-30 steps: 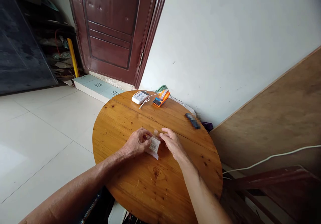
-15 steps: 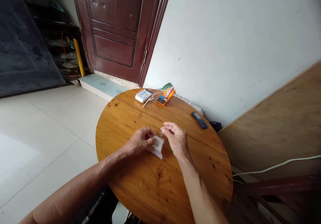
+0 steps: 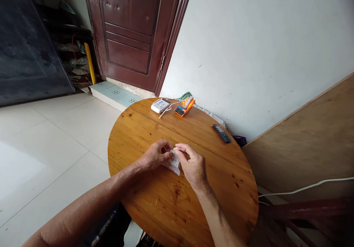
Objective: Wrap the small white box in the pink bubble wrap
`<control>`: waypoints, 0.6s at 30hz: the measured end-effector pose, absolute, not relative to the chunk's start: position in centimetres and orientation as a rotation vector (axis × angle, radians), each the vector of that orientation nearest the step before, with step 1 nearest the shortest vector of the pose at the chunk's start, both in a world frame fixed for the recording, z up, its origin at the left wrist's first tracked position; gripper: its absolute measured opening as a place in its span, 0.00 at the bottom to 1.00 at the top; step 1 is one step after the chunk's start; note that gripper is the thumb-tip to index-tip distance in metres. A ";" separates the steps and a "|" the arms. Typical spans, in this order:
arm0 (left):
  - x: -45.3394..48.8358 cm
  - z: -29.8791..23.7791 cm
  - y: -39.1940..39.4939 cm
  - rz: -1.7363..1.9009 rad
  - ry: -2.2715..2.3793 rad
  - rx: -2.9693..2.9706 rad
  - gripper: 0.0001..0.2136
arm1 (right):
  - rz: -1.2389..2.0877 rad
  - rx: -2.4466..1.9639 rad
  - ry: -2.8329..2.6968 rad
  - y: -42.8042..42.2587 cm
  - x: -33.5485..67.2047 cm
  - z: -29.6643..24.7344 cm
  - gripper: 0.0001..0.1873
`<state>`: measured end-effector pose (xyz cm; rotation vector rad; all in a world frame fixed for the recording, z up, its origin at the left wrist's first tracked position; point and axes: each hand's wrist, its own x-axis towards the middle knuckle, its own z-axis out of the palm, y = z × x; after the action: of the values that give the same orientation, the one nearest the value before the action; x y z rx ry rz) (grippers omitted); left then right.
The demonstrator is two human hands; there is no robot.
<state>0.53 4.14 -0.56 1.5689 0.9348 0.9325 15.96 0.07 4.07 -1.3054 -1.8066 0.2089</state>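
Observation:
A small clear plastic packet with a printed white label (image 3: pixel 173 163) lies on the round wooden table (image 3: pixel 166 210), mostly covered by both hands. My left hand (image 3: pixel 153 155) has its fingers curled and pressed on the packet's left side. My right hand (image 3: pixel 193 165) is closed in a pinch on the packet's top edge, right beside the left fingertips. What is inside the packet is hidden.
At the table's far edge sit a white device (image 3: pixel 160 105) with a white cord and an orange item (image 3: pixel 184 106). A small dark object (image 3: pixel 221 133) lies near the wall. A brown door (image 3: pixel 129 29), a plywood board (image 3: pixel 309 136) and a white cable (image 3: pixel 304 188) surround the table.
My right hand rose a little off the packet, then came back down and left until its pinch met the left fingertips. The left hand stayed on the packet.

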 end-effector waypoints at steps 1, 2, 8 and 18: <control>0.5 -0.5 4.1 0.934 0.937 1.577 0.08 | 0.124 -1.279 -1.862 -0.3 16.0 3.9 0.07; 0.6 -0.4 4.1 0.937 0.938 1.583 0.08 | 0.037 -1.251 -1.919 -0.7 16.0 3.8 0.08; 0.3 0.8 3.7 0.917 0.964 1.573 0.09 | -0.254 -1.106 -2.128 -2.7 16.3 3.3 0.17; 0.4 0.4 3.9 0.914 0.964 1.559 0.11 | -0.433 -1.063 -2.127 -4.4 15.9 1.9 0.24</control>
<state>0.37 3.87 0.44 1.5595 0.9638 0.9135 15.95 -4.37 1.92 -1.0629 -2.1273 -0.4326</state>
